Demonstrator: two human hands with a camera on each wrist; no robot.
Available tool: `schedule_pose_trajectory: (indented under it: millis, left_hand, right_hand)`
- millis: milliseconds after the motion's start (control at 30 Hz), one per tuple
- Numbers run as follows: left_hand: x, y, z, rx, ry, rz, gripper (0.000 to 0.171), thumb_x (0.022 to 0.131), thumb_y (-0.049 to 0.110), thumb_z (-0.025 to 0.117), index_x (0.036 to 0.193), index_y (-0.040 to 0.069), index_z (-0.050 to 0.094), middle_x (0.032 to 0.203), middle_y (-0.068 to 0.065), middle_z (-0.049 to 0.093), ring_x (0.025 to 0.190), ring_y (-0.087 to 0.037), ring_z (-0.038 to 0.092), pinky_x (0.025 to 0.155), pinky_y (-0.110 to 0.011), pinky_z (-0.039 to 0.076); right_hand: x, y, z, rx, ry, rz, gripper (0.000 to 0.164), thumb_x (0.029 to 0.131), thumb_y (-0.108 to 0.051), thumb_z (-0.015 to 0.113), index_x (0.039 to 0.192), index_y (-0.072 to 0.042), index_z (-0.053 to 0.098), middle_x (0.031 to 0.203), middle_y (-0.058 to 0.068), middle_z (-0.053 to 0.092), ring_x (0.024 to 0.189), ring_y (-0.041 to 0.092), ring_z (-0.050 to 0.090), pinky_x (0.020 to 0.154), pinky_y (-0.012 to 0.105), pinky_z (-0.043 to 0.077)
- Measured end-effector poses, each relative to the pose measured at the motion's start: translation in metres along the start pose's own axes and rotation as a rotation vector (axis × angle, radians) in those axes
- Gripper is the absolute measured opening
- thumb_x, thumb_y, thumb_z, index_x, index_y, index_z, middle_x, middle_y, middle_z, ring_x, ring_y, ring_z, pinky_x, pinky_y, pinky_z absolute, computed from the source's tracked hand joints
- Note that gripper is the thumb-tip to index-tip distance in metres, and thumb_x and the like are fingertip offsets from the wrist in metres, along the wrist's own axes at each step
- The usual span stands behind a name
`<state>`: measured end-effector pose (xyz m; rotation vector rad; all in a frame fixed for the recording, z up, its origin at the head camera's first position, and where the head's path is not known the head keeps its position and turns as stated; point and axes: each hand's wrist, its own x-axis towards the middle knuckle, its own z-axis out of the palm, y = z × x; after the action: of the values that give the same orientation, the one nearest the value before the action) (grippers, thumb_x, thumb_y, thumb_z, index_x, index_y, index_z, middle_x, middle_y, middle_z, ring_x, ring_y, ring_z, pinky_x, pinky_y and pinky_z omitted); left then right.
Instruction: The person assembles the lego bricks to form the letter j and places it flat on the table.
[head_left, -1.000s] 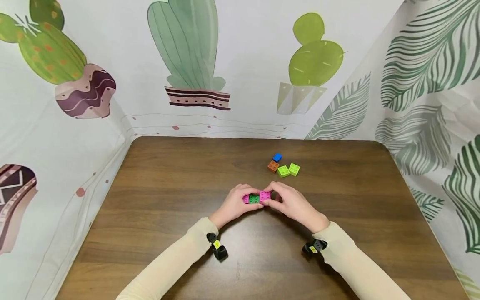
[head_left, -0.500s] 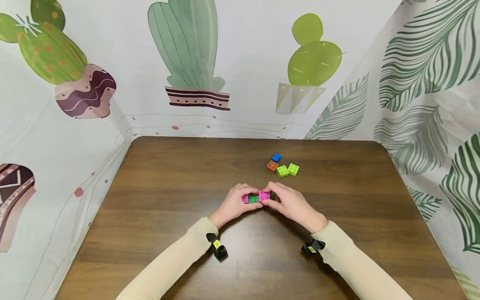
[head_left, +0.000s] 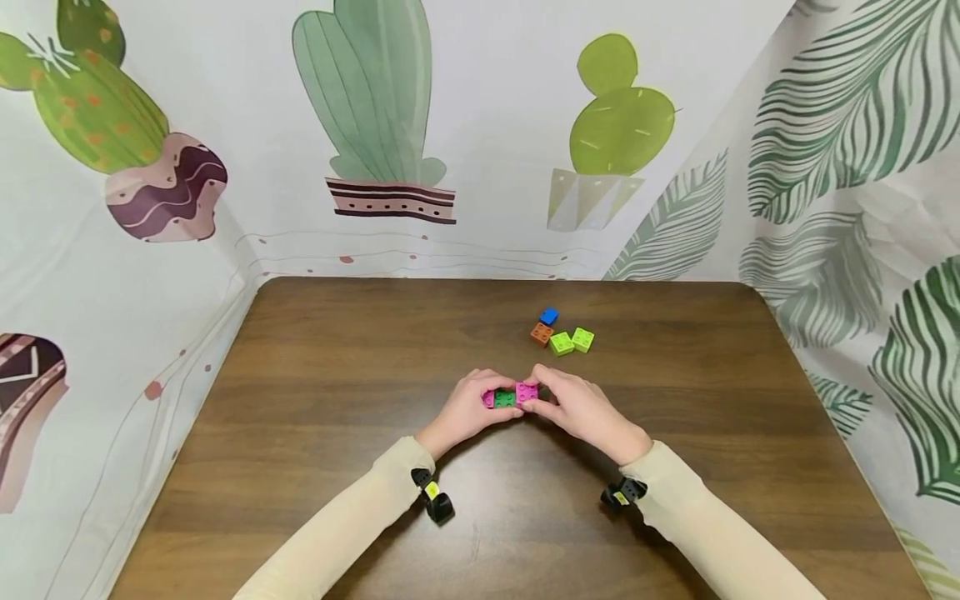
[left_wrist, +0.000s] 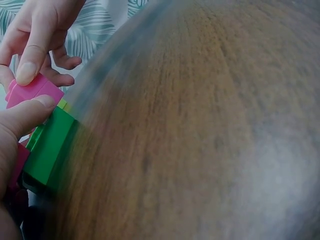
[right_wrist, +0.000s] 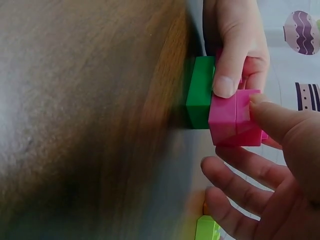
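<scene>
My left hand (head_left: 468,406) grips a short row of toy building blocks near the middle of the table. In it are a green block (head_left: 505,400) and a pink block (head_left: 488,398) at the left end, partly covered by the hand. With thumb and finger, my right hand (head_left: 581,408) pinches a pink block (head_left: 527,393) at the row's right end. A seam in the right wrist view shows two pink blocks (right_wrist: 223,120) stacked there, higher than the green one. The left thumb (left_wrist: 35,111) touches the lower pink piece.
Beyond the hands lie a blue block (head_left: 549,317), an orange-brown block (head_left: 542,334) and two lime-green blocks (head_left: 562,344), close together. The wooden table (head_left: 337,350) meets patterned cloth (head_left: 495,125) at its back and sides.
The head view shifts slightly, so everything sits a little further left in it. Both hands keep nearly the same hold on the blocks.
</scene>
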<state>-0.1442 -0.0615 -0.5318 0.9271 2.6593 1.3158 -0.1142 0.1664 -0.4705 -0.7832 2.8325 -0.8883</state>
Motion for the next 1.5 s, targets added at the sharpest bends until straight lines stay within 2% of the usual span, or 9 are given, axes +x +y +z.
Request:
schedule_pose_trajectory:
  millis: [133, 333, 433, 667, 833, 1000, 1233, 1367, 1500]
  left_hand:
    - [-0.001, -0.001, -0.001, -0.01, 0.003, 0.001, 0.04, 0.083, 0.03, 0.09, 0.117, 0.013, 0.078, 0.108, 0.0, 0.073, 0.099, -0.018, 0.059, 0.084, -0.034, 0.05]
    - [-0.003, 0.0, 0.0, -0.05, -0.003, -0.036, 0.042, 0.084, 0.031, 0.089, 0.12, 0.015, 0.074, 0.111, 0.002, 0.073, 0.102, -0.017, 0.059, 0.089, -0.036, 0.049]
    - [-0.003, 0.0, 0.0, -0.054, -0.005, -0.032, 0.038, 0.084, 0.031, 0.089, 0.116, 0.016, 0.075, 0.111, 0.002, 0.072, 0.102, -0.017, 0.059, 0.089, -0.037, 0.05]
    - [-0.003, 0.002, -0.001, -0.06, 0.008, -0.033, 0.042, 0.083, 0.031, 0.09, 0.119, 0.016, 0.076, 0.112, 0.001, 0.072, 0.103, -0.017, 0.061, 0.09, -0.037, 0.05]
    - [-0.003, 0.003, -0.002, -0.071, 0.015, -0.016, 0.039, 0.083, 0.031, 0.09, 0.117, 0.016, 0.077, 0.11, 0.001, 0.072, 0.102, -0.018, 0.061, 0.089, -0.037, 0.05]
    - [-0.004, 0.003, -0.002, -0.075, 0.013, -0.013, 0.044, 0.083, 0.033, 0.09, 0.121, 0.017, 0.076, 0.115, 0.001, 0.073, 0.106, -0.018, 0.062, 0.092, -0.038, 0.05]
    - [-0.005, 0.001, -0.001, -0.063, 0.034, 0.014, 0.04, 0.083, 0.033, 0.09, 0.118, 0.017, 0.078, 0.11, 0.002, 0.073, 0.103, -0.017, 0.063, 0.09, -0.036, 0.051]
    - [-0.005, 0.001, -0.002, -0.058, 0.024, 0.007, 0.039, 0.084, 0.032, 0.09, 0.117, 0.016, 0.078, 0.108, 0.001, 0.073, 0.102, -0.017, 0.063, 0.089, -0.035, 0.051]
    - [-0.003, 0.002, -0.002, -0.043, 0.011, -0.012, 0.042, 0.083, 0.032, 0.09, 0.119, 0.015, 0.078, 0.107, 0.001, 0.073, 0.101, -0.017, 0.063, 0.089, -0.035, 0.051]
  right_hand:
    - [0.001, 0.002, 0.0, 0.015, -0.007, -0.001, 0.023, 0.096, -0.031, 0.077, 0.111, -0.022, 0.062, 0.095, -0.009, 0.066, 0.074, 0.009, 0.055, 0.061, 0.026, 0.045]
    - [0.001, 0.004, 0.0, 0.052, -0.006, -0.005, 0.023, 0.095, -0.03, 0.078, 0.111, -0.022, 0.062, 0.096, -0.008, 0.067, 0.075, 0.009, 0.056, 0.062, 0.027, 0.048]
    - [0.0, 0.005, 0.002, 0.056, -0.002, 0.0, 0.024, 0.095, -0.03, 0.078, 0.111, -0.022, 0.063, 0.097, -0.009, 0.067, 0.075, 0.008, 0.056, 0.062, 0.026, 0.048]
    - [0.001, 0.005, 0.003, 0.068, 0.012, 0.009, 0.022, 0.095, -0.03, 0.078, 0.111, -0.024, 0.064, 0.098, -0.009, 0.067, 0.076, 0.008, 0.057, 0.063, 0.027, 0.049]
    - [0.0, 0.006, 0.003, 0.151, 0.002, 0.017, 0.021, 0.096, -0.029, 0.077, 0.113, -0.023, 0.066, 0.101, -0.008, 0.068, 0.076, 0.013, 0.06, 0.065, 0.027, 0.051]
    - [-0.003, 0.011, 0.004, 0.238, -0.001, -0.003, 0.022, 0.097, -0.028, 0.075, 0.117, -0.021, 0.068, 0.105, -0.006, 0.069, 0.08, 0.015, 0.062, 0.07, 0.027, 0.053]
    - [-0.005, 0.015, 0.006, 0.246, 0.011, -0.036, 0.024, 0.098, -0.028, 0.075, 0.12, -0.021, 0.069, 0.107, -0.007, 0.068, 0.081, 0.013, 0.061, 0.07, 0.027, 0.053]
    - [-0.008, 0.017, 0.004, 0.215, 0.01, -0.043, 0.029, 0.098, -0.028, 0.074, 0.126, -0.021, 0.068, 0.109, -0.006, 0.067, 0.08, 0.013, 0.06, 0.068, 0.027, 0.052]
    - [-0.012, 0.02, -0.001, 0.218, -0.026, -0.035, 0.035, 0.1, -0.028, 0.072, 0.134, -0.022, 0.065, 0.112, -0.001, 0.066, 0.08, 0.014, 0.061, 0.067, 0.027, 0.052]
